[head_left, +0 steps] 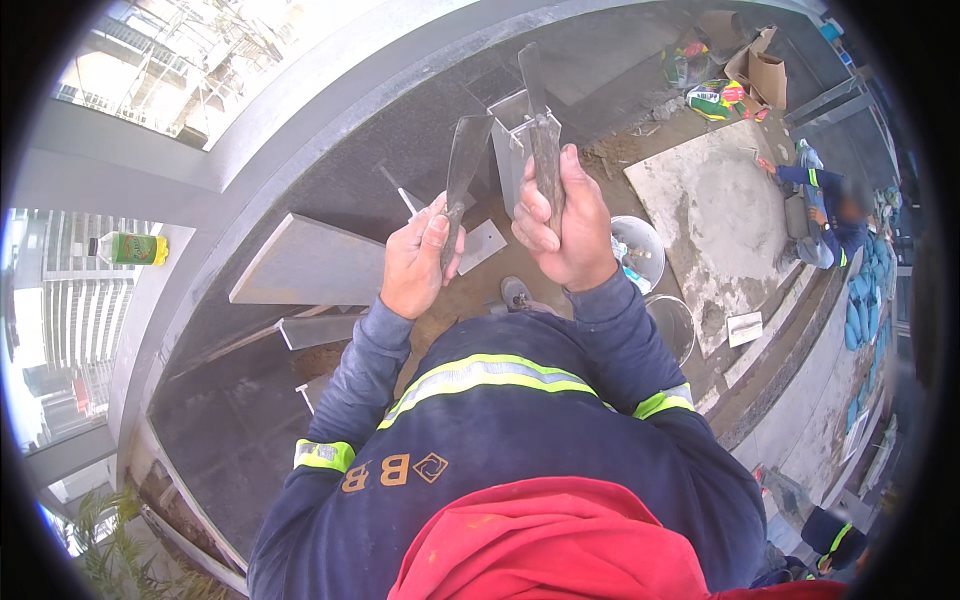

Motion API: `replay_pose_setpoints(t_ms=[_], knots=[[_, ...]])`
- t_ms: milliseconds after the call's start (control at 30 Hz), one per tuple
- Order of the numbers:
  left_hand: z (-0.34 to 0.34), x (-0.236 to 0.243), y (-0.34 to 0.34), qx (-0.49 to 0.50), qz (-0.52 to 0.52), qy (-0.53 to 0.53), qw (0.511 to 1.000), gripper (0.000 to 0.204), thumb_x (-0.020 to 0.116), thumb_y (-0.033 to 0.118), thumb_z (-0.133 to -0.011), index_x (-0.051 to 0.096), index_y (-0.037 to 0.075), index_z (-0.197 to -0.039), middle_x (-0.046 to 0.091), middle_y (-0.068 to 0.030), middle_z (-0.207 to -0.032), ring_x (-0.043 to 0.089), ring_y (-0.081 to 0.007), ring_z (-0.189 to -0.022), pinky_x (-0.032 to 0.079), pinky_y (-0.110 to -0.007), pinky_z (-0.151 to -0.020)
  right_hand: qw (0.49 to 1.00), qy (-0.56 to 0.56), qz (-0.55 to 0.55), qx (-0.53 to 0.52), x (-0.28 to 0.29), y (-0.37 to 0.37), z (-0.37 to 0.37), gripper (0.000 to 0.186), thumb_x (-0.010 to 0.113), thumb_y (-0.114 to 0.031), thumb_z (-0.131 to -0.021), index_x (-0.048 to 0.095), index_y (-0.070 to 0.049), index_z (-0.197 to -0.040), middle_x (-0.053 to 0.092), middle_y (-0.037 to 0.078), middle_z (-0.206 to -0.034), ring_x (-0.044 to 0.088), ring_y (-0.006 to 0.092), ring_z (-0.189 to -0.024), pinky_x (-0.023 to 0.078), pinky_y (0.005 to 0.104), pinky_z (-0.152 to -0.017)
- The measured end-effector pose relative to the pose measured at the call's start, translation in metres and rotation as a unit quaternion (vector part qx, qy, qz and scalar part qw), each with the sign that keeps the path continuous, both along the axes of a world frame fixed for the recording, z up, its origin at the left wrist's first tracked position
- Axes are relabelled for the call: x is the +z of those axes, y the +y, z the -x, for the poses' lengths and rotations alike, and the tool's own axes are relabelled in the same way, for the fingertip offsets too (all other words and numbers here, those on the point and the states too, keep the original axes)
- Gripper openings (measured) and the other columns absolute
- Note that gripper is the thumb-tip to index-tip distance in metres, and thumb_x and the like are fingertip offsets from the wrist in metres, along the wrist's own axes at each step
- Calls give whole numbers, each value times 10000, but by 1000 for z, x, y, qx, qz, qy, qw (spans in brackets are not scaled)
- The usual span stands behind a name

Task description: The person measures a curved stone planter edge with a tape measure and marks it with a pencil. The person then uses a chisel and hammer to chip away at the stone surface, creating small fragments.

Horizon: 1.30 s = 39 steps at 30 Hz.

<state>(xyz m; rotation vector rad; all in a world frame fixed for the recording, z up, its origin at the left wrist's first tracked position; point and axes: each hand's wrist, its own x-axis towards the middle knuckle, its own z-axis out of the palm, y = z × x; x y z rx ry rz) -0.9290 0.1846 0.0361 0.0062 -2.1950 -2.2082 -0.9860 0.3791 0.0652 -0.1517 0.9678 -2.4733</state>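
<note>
My left hand [412, 262] is closed round the handle of a grey putty knife [467, 160], its wider blade end pointing up. Beside it, my right hand [578, 228] grips the handle of a second flat-bladed scraper [533, 80], turned nearly edge-on, so its blade shape is hard to tell. The two blades stand close together, tips apart. Just behind the right-hand scraper is a grey metal piece with a channel-like end [511, 140]. Lower down, between my hands, a small pale plate with holes [483, 246] lies below.
Two buckets [654, 268] [690, 350] stand right of my right arm. Beyond them lies a mortar-smeared board [700, 180], where a co-worker [835, 205] crouches. Grey slabs [315, 262] lean at left. A green bottle [130, 248] stands on the ledge; cardboard boxes [767, 78] sit far right.
</note>
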Motion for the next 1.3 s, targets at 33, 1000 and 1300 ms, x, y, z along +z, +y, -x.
replay_pose_setpoints(t_ms=[33, 1000, 1300], knots=[[-3, -2, 1, -18, -32, -8, 999, 565, 458, 463, -1087, 590, -42, -1304, 598, -57, -798, 510, -103, -554, 381, -233, -480, 996, -26, 71, -49, 0, -1, 5, 438, 421, -458, -1098, 556, -44, -1040, 531, 25, -666, 385, 98, -405, 316, 238, -396], [-11, -4, -23, 34, 104, -31, 994, 487, 462, 395, -1098, 606, -22, -1305, 610, -51, -820, 528, -98, -569, 414, -246, -506, 934, 80, -145, 318, 7, -5, -18, 396, 401, -344, -1120, 592, -9, -1030, 615, 60, -726, 454, 74, -463, 367, 237, -447], [17, -2, -52, 131, -216, -15, 967, 506, 466, 431, -1090, 484, 44, -1415, 613, -72, -829, 538, -118, -555, 436, -252, -454, 838, 371, -383, -117, -16, 1, 66, 326, 605, -212, -1037, 645, 3, -1279, 665, 95, -856, 635, 130, -713, 486, 280, -594]])
